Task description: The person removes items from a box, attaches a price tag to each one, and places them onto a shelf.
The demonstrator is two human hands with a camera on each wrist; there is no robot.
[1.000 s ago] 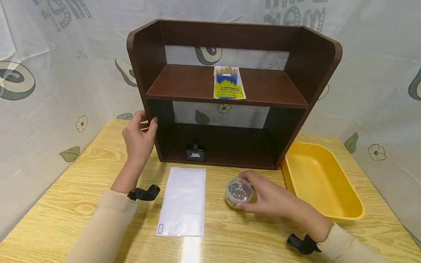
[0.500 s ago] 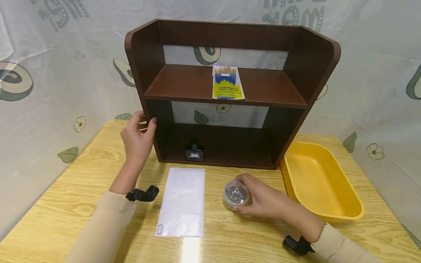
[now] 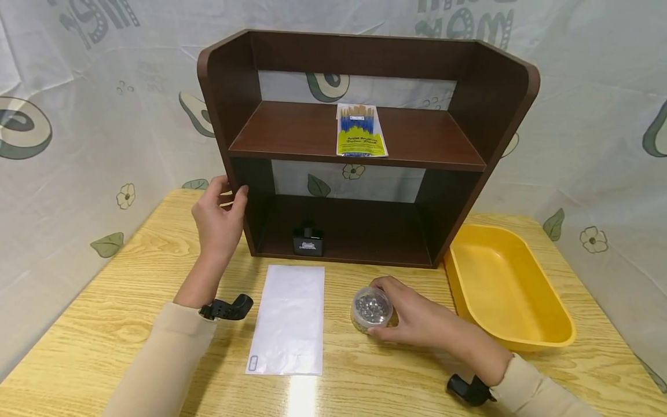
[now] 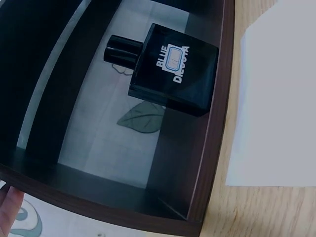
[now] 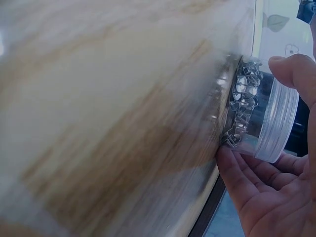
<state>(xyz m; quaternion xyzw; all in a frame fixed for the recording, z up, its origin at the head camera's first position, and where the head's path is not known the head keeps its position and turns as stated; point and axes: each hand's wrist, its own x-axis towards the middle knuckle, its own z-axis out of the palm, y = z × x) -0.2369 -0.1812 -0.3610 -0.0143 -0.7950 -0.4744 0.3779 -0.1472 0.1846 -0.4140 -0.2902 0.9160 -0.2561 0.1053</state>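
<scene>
My left hand (image 3: 219,223) grips the left side panel of a dark brown two-tier shelf (image 3: 292,130), thumb at the front edge and fingers partly hidden behind it. On the table, my right hand (image 3: 417,315) holds a clear round plastic jar (image 3: 371,310) between thumb and fingers. Small shiny metal-looking pieces (image 5: 244,91) lie inside the jar, whose ribbed lid shows in the right wrist view; their exact kind is unclear. Just left of the jar lies a flat white rectangular sheet or sleeve (image 3: 289,318) with a small label at one corner.
A black bottle (image 4: 173,69) lettered "BLUE" stands at the left of the lower tier. A pack of artist brushes (image 3: 361,132) lies on the upper tier. The yellow tray (image 3: 505,278) sits right of the shelf. Printed cloth (image 3: 120,63) hangs behind the wooden table (image 3: 140,278).
My right hand has shifted slightly left and nearer to me with the jar. The left hand keeps its grip on the shelf panel.
</scene>
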